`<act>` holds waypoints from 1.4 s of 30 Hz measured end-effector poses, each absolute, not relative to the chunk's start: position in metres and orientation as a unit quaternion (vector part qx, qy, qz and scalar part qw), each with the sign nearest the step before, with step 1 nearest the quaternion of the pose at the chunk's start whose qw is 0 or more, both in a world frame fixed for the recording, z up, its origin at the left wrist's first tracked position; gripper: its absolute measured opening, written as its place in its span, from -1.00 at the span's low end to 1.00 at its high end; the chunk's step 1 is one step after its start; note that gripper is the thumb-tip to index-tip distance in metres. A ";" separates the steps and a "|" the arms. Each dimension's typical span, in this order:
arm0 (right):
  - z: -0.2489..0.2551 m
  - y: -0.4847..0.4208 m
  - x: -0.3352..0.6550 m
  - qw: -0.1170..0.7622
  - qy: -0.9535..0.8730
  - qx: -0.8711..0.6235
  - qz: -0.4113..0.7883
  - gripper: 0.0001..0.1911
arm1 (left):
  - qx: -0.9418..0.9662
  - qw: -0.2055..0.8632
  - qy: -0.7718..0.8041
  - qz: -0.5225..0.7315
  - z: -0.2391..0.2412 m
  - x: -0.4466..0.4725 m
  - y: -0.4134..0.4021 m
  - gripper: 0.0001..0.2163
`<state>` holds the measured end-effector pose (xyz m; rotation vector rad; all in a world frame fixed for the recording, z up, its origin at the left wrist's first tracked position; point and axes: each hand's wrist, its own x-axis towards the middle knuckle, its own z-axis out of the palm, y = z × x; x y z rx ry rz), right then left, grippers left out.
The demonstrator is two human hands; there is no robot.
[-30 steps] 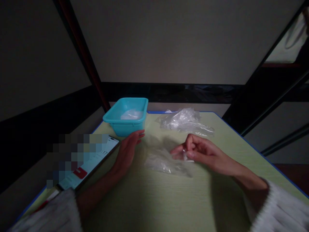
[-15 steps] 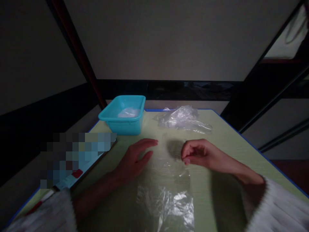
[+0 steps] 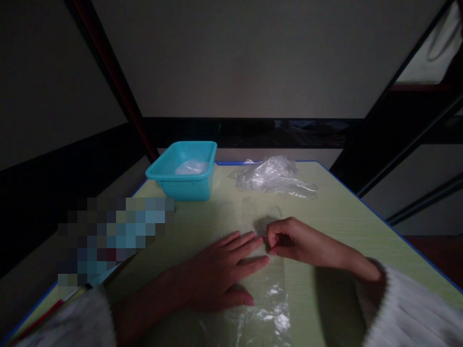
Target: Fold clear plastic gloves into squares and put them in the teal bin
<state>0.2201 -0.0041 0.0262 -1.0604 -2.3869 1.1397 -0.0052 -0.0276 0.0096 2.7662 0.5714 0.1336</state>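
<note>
A clear plastic bag (image 3: 265, 289) with loop-like handles at its far end lies spread along the table in front of me. My left hand (image 3: 227, 270) rests palm down across it, fingers stretched out and slightly apart. At the bag's upper right part, below a handle, my right hand (image 3: 289, 243) is closed in a pinch on the film. The pinched bit itself is mostly hidden by the fingers. The two hands' fingertips almost meet.
A turquoise plastic basket (image 3: 184, 190) at the back left holds some whitish clear film (image 3: 191, 167). Crumpled clear plastic (image 3: 275, 176) lies at the back of the blue-edged table (image 3: 336, 217). A pixelated flat item (image 3: 119, 236) lies along the left edge.
My left hand has come down and forward from a raised pose and now lies flat on the bag. My right hand has shifted slightly left and nearer, still pinched.
</note>
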 end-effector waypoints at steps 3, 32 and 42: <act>0.026 -0.004 0.221 0.129 -0.846 -0.374 0.358 -0.81 | 0.966 0.162 0.199 0.042 0.009 -0.006 -0.029 -0.41; 0.022 -0.010 0.215 0.121 -0.881 -0.415 0.193 -0.64 | 0.964 0.180 0.190 0.041 0.011 -0.006 -0.029 -0.39; 0.023 -0.008 0.238 0.095 -0.874 -0.404 0.254 -0.69 | 0.965 0.176 0.192 0.040 0.011 -0.007 -0.028 -0.39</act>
